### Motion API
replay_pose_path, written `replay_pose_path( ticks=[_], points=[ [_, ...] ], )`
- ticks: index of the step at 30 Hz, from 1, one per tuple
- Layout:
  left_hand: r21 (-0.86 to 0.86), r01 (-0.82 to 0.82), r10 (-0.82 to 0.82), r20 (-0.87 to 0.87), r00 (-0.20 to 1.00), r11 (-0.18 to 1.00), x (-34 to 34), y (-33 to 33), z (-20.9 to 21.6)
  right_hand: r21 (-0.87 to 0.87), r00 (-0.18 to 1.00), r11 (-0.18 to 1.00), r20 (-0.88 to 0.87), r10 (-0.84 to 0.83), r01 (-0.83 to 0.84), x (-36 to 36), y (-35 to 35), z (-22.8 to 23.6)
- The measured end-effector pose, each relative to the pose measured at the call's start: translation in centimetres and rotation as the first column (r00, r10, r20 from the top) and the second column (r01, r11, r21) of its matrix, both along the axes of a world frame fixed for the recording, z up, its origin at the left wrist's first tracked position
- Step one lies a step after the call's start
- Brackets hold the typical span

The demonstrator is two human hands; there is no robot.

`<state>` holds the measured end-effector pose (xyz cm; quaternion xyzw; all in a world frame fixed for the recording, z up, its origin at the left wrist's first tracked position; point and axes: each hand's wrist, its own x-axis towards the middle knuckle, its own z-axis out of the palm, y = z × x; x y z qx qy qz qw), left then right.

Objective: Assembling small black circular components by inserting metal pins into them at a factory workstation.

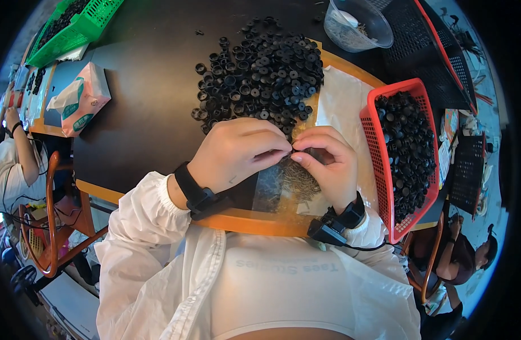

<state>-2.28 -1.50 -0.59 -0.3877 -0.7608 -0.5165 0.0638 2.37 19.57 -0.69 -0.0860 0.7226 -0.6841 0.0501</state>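
Head view showed a small dark piece (292, 152), too small to make out clearly, between the fingertips of the left hand (231, 152) and right hand (332, 163), both pinched closed on it. Just below lay thin pins (299, 184); beyond spread black caps (263, 73), with a red basket (374, 148) at right.

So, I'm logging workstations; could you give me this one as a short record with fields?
Left hand: thumb and forefinger pinched at a tiny dark piece, mostly hidden
Right hand: fingertips at the same piece
Beyond hands: heap of black round parts
Nearer the body: pile of thin pieces, metallic-looking
Right side: red basket holding black parts
Left side: tissue box; green basket
Surface: dark table, orange-brown edge
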Motion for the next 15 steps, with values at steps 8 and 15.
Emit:
replay_pose_path(
  ticks=[8, 15],
  points=[
    [-0.123, -0.051, 0.057, 0.045, 0.997, 0.991, 0.5, -0.3, 1.4, -0.131, 0.994, 0.989, 0.072, 0.08, -0.07, 0.4, 0.6, 0.4],
    [-0.18, -0.382, 0.296, -0.373, 0.879, 0.907, -1.9, -1.3, 2.1, -0.311, 0.972, 0.949, 0.199, 0.128, -0.061, 0.1, 1.0, -0.2]
  ],
)
